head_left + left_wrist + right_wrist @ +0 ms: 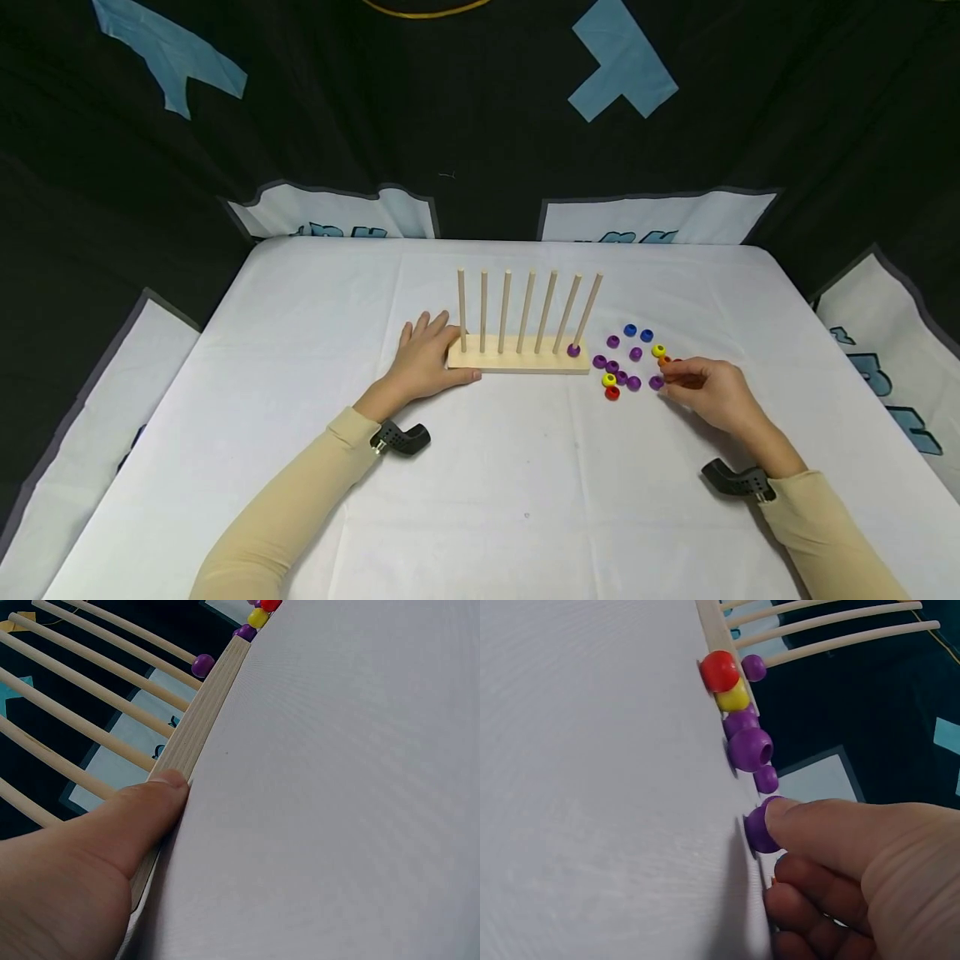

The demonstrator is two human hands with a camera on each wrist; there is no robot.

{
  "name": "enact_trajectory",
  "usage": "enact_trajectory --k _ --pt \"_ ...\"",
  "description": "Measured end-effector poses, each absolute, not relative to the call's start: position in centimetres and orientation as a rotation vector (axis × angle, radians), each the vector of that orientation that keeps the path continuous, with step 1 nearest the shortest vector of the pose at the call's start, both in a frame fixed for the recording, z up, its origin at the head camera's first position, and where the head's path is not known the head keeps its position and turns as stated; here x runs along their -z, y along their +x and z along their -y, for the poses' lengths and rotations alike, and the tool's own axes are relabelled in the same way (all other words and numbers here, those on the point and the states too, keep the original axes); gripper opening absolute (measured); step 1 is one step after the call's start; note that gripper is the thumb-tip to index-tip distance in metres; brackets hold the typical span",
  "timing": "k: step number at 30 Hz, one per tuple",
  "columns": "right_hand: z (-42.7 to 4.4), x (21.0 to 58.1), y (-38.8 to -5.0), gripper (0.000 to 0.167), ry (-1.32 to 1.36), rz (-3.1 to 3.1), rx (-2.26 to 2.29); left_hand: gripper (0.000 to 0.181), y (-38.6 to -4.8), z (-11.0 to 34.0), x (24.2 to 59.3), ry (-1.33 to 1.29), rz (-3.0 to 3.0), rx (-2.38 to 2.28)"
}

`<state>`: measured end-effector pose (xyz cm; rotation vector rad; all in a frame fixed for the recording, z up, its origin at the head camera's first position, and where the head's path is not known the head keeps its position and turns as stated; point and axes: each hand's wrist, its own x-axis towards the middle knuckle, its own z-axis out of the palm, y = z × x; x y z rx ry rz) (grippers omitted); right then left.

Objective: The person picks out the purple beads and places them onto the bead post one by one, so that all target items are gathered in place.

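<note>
"How do the beads [633,383] feel?"

"Probably light, hard, slippery. Pinch their sides."

"How many?"

"Right of the stand [517,361]: 7 purple, 2 blue [630,330], 2 yellow [609,380], 1 red [612,392], orange [664,361] partly hidden. 7 sticks [505,312], 1 purple bead [573,351] on."

"Hands?"

"Left hand [427,362] spread, thumb against the stand. Right hand [708,390] bends by beads; can't tell if gripping."

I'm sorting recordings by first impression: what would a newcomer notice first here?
Probably the wooden rack near the head view's middle, its seven pegs bare except the rightmost, which carries one purple bead. Next, bright loose beads right of the rack, with the right hand at them. The left hand touches the rack's left end.
</note>
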<state>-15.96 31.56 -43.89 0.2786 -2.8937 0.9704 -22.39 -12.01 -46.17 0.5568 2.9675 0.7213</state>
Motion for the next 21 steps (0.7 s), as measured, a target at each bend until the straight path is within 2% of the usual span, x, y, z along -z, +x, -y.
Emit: enact_trajectory --k 21 --pt "-30.9 45.4 -15.9 0.024 0.346 2.780 -0.862 0.077 -22.3 12.0 46.1 0.554 -2.967 -0.722"
